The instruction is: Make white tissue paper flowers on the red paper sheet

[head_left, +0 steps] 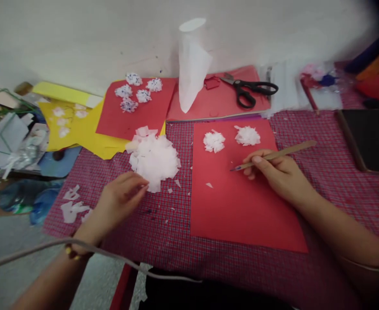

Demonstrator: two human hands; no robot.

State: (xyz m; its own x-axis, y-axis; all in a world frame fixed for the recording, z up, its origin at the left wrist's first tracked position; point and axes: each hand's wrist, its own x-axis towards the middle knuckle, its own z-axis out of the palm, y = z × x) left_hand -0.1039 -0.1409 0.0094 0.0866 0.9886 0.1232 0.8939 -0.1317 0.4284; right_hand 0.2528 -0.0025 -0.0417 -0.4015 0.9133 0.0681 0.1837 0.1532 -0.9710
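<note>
My left hand [121, 200] is at the near left edge of a pile of thin white paper pieces [155, 157]. Its thumb and fingers are pinched together, with a small piece of white paper seeming to show at their tips. In my right hand [273, 170] is a slim wooden stick [288, 150], its dark pointed tip aimed left, just over a red sheet [241, 206]. Two white paper tufts, a left one [214, 141] and a right one [247, 135], sit near the top of that sheet. A small white scrap [209, 185] lies below them.
Behind are a white paper roll [191, 64], black-handled scissors [254, 88] and a red sheet [112, 120] bearing several blue-speckled tufts [143, 95]. Yellow paper [89, 135] lies left. A dark tablet-like object [370, 140] rests right. A pale cable [118, 258] crosses in front.
</note>
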